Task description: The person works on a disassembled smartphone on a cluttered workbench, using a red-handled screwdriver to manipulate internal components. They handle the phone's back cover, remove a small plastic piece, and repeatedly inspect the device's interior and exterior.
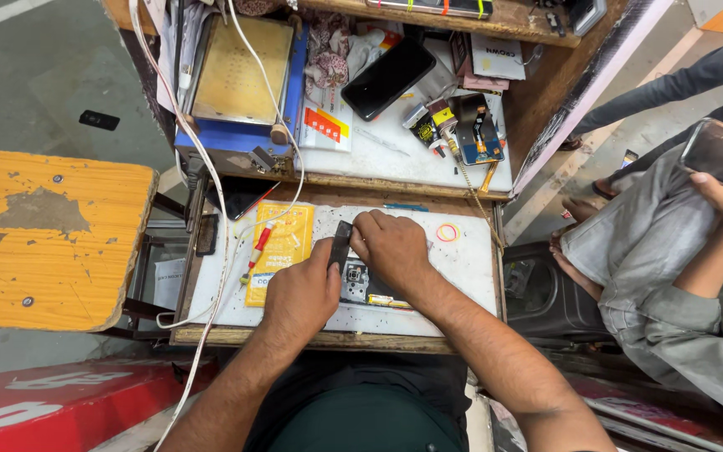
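Right now the left hand [299, 293] pinches a thin dark pry tool [341, 243] while the right hand [391, 249] presses closed on the opened phone [361, 285] beneath both grips on the worktop [462, 268]; a slip could likely gouge its exposed board.

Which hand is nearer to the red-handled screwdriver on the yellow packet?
The left hand. It lies just right of the red-handled screwdriver, not touching it. The right hand is farther right, over the opened phone.

Black phone [388, 77], yellow packet [282, 251], red screwdriver [257, 251], orange stool [48, 238].
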`<state>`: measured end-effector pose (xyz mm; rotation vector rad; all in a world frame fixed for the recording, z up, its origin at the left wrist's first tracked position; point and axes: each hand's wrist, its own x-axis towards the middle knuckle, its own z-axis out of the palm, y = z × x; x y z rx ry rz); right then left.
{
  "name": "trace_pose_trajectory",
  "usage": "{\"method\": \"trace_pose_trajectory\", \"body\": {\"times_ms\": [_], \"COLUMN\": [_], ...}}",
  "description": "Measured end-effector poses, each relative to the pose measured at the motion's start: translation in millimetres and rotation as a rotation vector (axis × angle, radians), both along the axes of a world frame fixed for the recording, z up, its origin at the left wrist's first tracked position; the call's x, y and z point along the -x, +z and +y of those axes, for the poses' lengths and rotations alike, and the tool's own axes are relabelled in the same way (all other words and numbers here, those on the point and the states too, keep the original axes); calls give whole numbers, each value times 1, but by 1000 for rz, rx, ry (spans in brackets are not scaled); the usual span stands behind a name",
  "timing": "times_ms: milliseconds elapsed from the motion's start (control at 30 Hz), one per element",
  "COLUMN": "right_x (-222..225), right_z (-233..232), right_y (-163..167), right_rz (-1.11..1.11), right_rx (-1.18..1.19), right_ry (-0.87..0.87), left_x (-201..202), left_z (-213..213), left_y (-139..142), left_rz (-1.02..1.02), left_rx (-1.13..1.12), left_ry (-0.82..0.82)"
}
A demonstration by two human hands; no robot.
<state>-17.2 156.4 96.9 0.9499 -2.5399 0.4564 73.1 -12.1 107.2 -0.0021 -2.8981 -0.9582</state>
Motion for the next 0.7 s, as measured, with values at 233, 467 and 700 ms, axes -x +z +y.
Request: {"method": "trace_pose_trajectory", "body": {"times_ms": [233, 467, 700], "right_x": [-5, -2, 1], "right_z": [-2, -5, 5], "right_y": [8, 9, 10], "right_rz": [-48, -49, -28], "right_rx": [79, 51, 139], "right_ry": [1, 31, 37], "left_x": [1, 2, 2], "left_z": [-6, -2, -8], "left_y": [2, 3, -6], "left_rz": [24, -19, 93], "left_rx": [1, 44, -29], "left_ry": [11, -62, -4]}}
